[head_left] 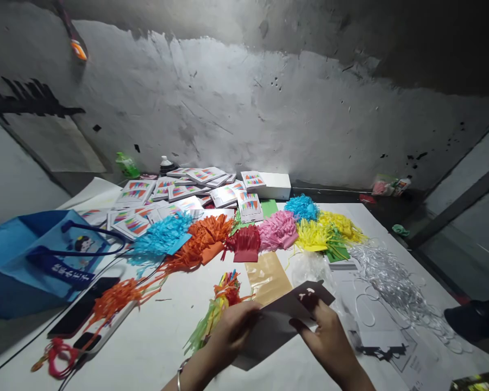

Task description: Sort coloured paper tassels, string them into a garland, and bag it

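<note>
A flat grey card (271, 328) is tilted between my two hands above the table's front. My left hand (233, 330) is closed on its left side, the fingers partly hidden. My right hand (328, 334) pinches the right end, thumb on the near face. Small white spots show by the right fingertips; I cannot tell whether they are holes or bits. Just beyond my left hand lies a bunch of multicoloured paper tassels (215, 309), partly covered by it. A brown paper envelope (268, 274) lies behind the card.
Fringed paper bundles in blue (163, 236), orange (206, 236), red (246, 241), pink (277, 228) and yellow (312, 233) cross the table. Behind are printed packets (206, 175). A blue bag (28, 255) and phone (83, 304) stand left; clear string (391, 277) lies right.
</note>
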Motion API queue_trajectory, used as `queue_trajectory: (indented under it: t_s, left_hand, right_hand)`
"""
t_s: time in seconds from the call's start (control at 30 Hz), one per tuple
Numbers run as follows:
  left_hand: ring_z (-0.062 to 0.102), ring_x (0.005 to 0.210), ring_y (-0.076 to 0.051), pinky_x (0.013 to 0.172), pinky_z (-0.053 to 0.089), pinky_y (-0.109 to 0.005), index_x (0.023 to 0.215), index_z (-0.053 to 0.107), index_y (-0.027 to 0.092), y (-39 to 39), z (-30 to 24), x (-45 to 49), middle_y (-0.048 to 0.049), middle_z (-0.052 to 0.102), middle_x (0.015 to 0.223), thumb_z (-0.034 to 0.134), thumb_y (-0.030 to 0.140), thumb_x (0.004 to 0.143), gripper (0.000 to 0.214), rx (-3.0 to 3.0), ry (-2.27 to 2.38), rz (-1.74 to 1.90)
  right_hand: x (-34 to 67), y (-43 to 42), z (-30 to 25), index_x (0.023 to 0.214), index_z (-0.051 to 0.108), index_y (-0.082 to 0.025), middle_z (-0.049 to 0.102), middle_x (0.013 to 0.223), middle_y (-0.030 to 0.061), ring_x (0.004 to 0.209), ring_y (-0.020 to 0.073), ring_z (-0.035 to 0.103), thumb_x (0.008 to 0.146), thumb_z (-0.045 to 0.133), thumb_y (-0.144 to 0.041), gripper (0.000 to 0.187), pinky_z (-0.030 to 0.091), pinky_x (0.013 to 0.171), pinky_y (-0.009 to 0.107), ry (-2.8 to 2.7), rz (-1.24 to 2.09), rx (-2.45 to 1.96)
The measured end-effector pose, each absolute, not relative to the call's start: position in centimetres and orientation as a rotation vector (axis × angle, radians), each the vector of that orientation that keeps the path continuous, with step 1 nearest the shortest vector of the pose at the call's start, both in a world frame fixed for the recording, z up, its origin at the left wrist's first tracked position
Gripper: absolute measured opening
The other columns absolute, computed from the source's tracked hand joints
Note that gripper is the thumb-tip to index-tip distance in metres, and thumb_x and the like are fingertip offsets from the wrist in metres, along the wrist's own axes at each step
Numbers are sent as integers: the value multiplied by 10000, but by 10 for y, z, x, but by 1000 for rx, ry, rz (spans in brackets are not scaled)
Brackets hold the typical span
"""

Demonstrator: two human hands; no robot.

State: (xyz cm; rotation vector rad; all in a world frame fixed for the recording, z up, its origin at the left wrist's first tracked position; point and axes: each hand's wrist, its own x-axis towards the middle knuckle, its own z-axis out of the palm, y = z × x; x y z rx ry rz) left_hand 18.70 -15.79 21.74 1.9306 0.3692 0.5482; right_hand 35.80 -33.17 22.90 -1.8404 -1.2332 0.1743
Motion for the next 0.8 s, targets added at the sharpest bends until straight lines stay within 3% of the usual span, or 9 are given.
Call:
queue_trajectory:
  t_s: [0.1, 0.2, 0.27, 0.4, 0.43, 0.5, 0.57, 0.67, 0.8]
  left_hand:
    - [659, 776, -223, 717, 478, -277, 936, 712, 219, -159, 215, 186, -96, 727, 848, 540, 280, 892, 188, 2058, 291, 510]
    - [664, 717, -185, 663, 483, -244, 943, 703, 216, -159, 205, 185, -79, 725, 794, 510, 240, 919, 196, 2207, 167, 548]
    - [676, 792, -183, 735, 502, -260, 1058, 663, 229, -162, 198, 185, -69, 734, 870, 517, 219, 920, 201, 2312, 159, 793]
    - [483, 1256, -324, 1085, 287, -553, 1380, 427, 236, -178, 192, 189, -135, 585, 1315, 669, 334, 825, 613, 2640, 295, 1013]
    - [443, 1288, -347, 1092, 259, -582, 1422, 363, 215, -182, 191, 190, -158, 535, 1366, 702, 357, 790, 731, 2692, 277, 930]
    - [516, 1215, -333, 1035, 377, -519, 1442, 310, 181, -188, 189, 193, -180, 551, 1338, 742, 337, 739, 839, 2677, 169, 729]
    - [638, 1022, -272, 874, 511, -378, 1382, 392, 203, -188, 187, 194, -132, 653, 1191, 740, 265, 714, 756, 2573, 54, 554]
    - [684, 750, -195, 659, 521, -246, 1156, 582, 244, -177, 183, 193, -33, 728, 911, 670, 191, 727, 442, 2447, 50, 409]
    - [674, 664, -180, 598, 494, -222, 967, 650, 227, -152, 189, 188, -28, 723, 785, 569, 142, 788, 214, 2344, 316, 588]
  right_hand:
    - [363, -335, 250, 1194, 651, -251, 714, 1087, 54, 1005, 268, 663, 737, 722, -382, 480, 549, 842, 354, -1379, 660, -1761]
    - [360, -335, 259, 1112, 698, -320, 717, 1088, 9, 1030, 244, 647, 776, 681, -395, 345, 507, 897, 332, -1443, 919, -1783]
    - [357, -335, 257, 1070, 721, -311, 721, 1083, 10, 1039, 237, 642, 828, 614, -423, 288, 491, 908, 319, -1333, 1017, -1839]
    - [357, -338, 247, 1125, 692, -317, 711, 1113, -13, 1019, 210, 654, 855, 574, -470, 332, 497, 882, 291, -1151, 1053, -1789]
    - [357, -339, 246, 1111, 696, -335, 717, 1096, -21, 996, 207, 661, 834, 607, -461, 317, 502, 865, 286, -1138, 973, -1809]
    - [356, -340, 249, 1059, 718, -356, 739, 1028, -33, 928, 205, 681, 782, 677, -407, 284, 516, 806, 259, -1178, 884, -1836]
    - [353, -339, 256, 1054, 723, -348, 750, 979, -38, 874, 193, 697, 775, 687, -331, 282, 524, 749, 221, -1301, 935, -1768]
    - [351, -337, 264, 1092, 710, -311, 751, 974, -14, 848, 182, 704, 808, 621, -215, 313, 533, 735, 212, -1458, 881, -1634]
    - [356, -345, 239, 1139, 679, -252, 694, 1135, 71, 1034, 242, 643, 807, 637, -249, 334, 499, 917, 353, -1105, 259, -1703]
